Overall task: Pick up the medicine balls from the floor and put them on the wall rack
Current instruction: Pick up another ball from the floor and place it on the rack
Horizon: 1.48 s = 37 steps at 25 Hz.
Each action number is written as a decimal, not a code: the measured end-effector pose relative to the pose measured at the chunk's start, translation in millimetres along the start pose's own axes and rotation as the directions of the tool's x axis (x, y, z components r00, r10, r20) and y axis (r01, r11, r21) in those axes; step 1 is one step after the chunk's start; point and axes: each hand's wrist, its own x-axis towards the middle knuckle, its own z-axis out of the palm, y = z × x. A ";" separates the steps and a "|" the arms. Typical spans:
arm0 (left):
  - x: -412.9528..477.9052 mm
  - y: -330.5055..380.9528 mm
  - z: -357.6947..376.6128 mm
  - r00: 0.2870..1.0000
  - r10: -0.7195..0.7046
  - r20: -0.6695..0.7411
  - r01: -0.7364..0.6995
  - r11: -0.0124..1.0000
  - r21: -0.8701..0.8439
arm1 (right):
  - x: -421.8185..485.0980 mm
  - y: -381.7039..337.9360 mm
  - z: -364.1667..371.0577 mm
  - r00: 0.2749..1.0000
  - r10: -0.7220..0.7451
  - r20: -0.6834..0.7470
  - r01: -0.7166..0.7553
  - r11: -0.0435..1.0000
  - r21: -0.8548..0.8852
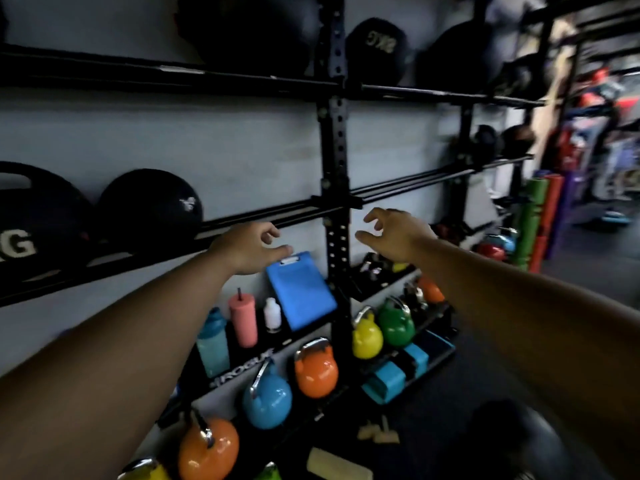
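Observation:
A black wall rack [335, 140] with horizontal rails fills the view. Two black medicine balls sit on its middle rail at the left: one with white lettering [31, 223] and a smaller one [150, 207] beside it. More black balls [377, 46] rest on the top rail. My left hand [251, 249] and my right hand [394, 233] reach forward in front of the middle rail, either side of the upright post, fingers apart and holding nothing. A dark round shape, possibly a ball [498, 434], lies blurred on the floor at the lower right.
Coloured kettlebells [316, 370] line a low shelf under the rack. Bottles [242, 322] and a blue clipboard [300, 292] stand above them. Green, red and purple rollers [540, 220] lean at the right. The floor is dark rubber.

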 end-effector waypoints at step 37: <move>83.1 451.6 580.4 0.800 0.149 0.581 -0.038 0.979 -0.200 | -257.5 675.4 14.5 0.815 0.523 0.248 -0.514 0.851 -0.104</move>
